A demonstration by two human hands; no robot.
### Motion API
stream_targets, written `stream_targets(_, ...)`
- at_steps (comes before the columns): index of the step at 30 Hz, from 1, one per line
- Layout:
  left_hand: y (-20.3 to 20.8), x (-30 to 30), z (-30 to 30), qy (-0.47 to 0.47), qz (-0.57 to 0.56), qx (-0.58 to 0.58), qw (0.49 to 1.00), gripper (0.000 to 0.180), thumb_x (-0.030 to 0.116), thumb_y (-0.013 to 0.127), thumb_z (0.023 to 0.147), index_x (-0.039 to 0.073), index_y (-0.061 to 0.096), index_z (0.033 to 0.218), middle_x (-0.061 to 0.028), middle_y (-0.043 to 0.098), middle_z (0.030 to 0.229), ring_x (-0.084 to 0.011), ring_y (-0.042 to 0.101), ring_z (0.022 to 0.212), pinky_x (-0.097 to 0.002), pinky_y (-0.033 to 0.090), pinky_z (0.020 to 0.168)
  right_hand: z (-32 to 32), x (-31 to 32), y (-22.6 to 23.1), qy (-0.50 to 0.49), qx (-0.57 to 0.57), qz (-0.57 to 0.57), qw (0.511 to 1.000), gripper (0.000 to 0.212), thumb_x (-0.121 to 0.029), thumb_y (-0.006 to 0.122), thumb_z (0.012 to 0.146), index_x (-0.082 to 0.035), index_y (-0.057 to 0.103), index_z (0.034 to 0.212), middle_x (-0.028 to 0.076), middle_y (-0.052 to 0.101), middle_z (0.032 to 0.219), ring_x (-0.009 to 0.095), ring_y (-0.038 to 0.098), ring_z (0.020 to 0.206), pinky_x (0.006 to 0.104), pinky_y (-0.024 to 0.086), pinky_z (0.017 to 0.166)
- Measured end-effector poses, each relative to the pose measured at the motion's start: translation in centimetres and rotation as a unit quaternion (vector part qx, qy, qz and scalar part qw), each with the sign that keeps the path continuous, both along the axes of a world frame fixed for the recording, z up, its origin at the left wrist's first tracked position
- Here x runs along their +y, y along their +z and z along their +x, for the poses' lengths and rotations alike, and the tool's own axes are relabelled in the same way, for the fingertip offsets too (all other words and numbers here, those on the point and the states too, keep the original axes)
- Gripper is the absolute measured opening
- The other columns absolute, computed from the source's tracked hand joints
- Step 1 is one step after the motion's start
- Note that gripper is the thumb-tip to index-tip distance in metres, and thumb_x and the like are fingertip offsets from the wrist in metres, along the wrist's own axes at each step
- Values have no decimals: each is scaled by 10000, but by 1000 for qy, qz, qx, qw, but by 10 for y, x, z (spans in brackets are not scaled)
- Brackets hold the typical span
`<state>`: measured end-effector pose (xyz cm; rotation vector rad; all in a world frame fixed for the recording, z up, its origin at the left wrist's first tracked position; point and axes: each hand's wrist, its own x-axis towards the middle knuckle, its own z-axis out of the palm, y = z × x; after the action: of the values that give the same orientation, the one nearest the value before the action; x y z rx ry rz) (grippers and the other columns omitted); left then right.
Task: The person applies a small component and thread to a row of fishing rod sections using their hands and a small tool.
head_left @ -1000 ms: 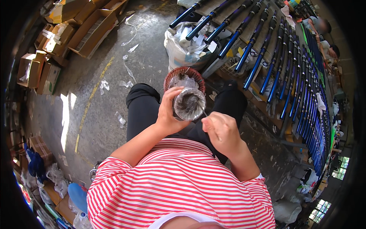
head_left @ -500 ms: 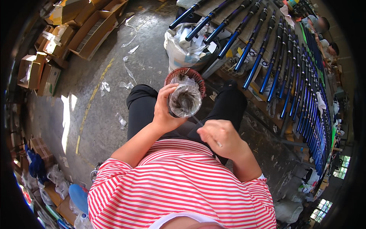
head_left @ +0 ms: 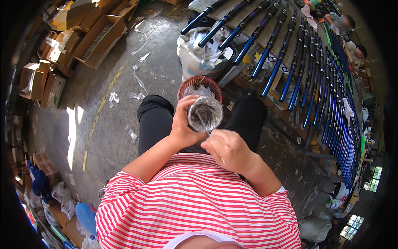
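My left hand [head_left: 181, 124] is wrapped round the side of a round cup [head_left: 214, 123] lined with crinkled clear plastic, held mouth up between my knees. Dark greyish residue shows inside the cup. In my closed right hand [head_left: 228, 150], just to the right, is a thin stick [head_left: 203, 125]. Its far end reaches over the rim into the cup; my fingers hide most of the handle end. Directly beyond the cup stands a red woven basket [head_left: 180, 89] with clear plastic in it.
Blue and black fishing rods [head_left: 271, 76] lie in a long row on a bench at the right. A white sack [head_left: 188, 62] stuffed with plastic scraps stands behind the basket. Cardboard boxes [head_left: 97, 41] fill the far left. Two people [head_left: 356, 52] sit at the far right.
My right hand has moved left and brought the stick's end into the cup. The cup has shifted slightly right and toward me in my left hand.
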<state>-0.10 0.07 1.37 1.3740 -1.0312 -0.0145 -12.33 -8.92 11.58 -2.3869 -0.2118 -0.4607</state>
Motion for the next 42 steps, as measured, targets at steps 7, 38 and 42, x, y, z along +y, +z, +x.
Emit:
stream_targets(7,4,1,-3,-3,7,-5,1000,719,49,762,491,56,381,1100,-162,471,1115,-316,480,1041,-374,404,865,-1,-12,3,-44,4,-6,999,91,-90,579,774,-18,547,728,96,518,628,255,532,553,340,427,501)
stream_targets(38,-2,9,11,-2,26,15,1000,827,52,797,486,53,318,1161,-172,402,1168,-257,442,1086,-350,367,917,-14,-19,12,-27,94,30,995,83,-72,596,744,-11,543,724,105,523,645,259,544,586,350,437,519)
stream_targets(42,1,3,-4,-11,-1,50,999,751,49,764,474,43,375,1117,-166,447,1137,-298,466,1059,-357,379,895,-3,-2,6,-28,37,-44,998,84,-61,609,730,-24,535,713,99,520,649,253,544,584,340,432,510)
